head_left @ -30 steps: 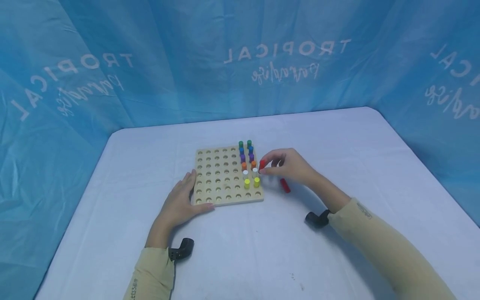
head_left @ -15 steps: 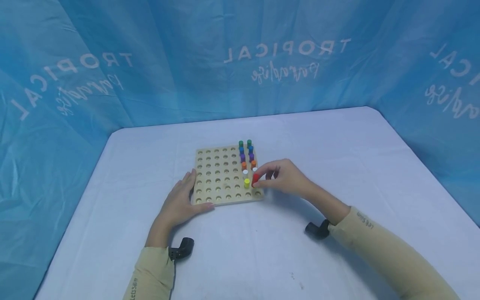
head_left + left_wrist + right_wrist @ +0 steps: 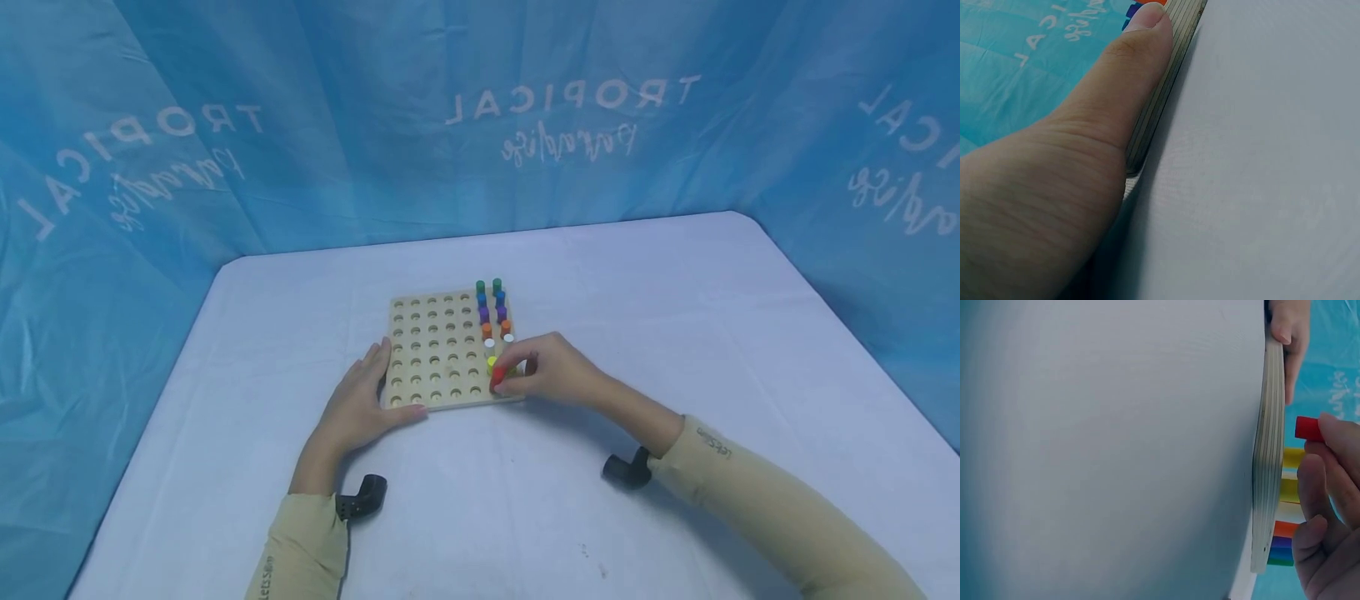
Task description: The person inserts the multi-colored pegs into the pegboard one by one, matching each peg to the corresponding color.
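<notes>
My right hand (image 3: 551, 371) pinches a red peg (image 3: 498, 377) between thumb and fingertips over the near right part of a wooden pegboard (image 3: 442, 392). In the right wrist view, a gap shows between the peg's free end (image 3: 1307, 428) and the board (image 3: 1266, 456). Two columns of pegs stand at the board's right side: green, blue (image 3: 482, 300), purple (image 3: 484, 315), orange (image 3: 487, 331), white (image 3: 489, 344) and yellow, the yellow ones partly covered. My left hand (image 3: 360, 404) rests against the near left corner, fingers along the left edge and thumb (image 3: 1141, 56) along the front edge.
A white cloth (image 3: 465, 517) covers the table. Blue printed curtains (image 3: 375, 150) hang behind and at both sides. Rows of bare holes fill the board's left and middle. Black wrist cameras (image 3: 363, 497) sit on both forearms.
My right hand has carried the red peg from beside the board's right edge leftward and toward the front row. The red peg lying on the table is now hidden. My left hand stays put.
</notes>
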Demonstrator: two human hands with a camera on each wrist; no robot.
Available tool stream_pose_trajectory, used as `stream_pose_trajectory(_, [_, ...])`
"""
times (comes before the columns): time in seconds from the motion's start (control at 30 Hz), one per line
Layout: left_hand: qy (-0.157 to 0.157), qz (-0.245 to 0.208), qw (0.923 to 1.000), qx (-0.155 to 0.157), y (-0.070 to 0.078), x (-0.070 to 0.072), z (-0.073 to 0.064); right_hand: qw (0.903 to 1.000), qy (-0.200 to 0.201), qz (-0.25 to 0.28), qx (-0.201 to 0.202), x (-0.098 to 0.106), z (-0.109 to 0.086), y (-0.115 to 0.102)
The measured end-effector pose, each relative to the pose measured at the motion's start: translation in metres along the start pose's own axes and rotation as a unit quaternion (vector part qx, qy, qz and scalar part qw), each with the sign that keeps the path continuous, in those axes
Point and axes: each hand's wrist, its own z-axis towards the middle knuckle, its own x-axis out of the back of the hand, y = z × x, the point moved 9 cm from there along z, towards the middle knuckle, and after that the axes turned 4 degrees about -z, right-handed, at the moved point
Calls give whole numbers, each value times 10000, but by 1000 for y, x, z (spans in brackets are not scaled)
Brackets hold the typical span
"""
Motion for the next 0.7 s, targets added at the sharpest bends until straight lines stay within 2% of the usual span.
stream_pose_trajectory(0.3, [13,-31,10000,-15,1,1,0,9975,-12,-681,213,-3,0,-9])
stream_pose_trajectory(0.7, [-38,-91,10000,-9,-1,-1,0,9939,121,-1028,374,-2,0,-14])
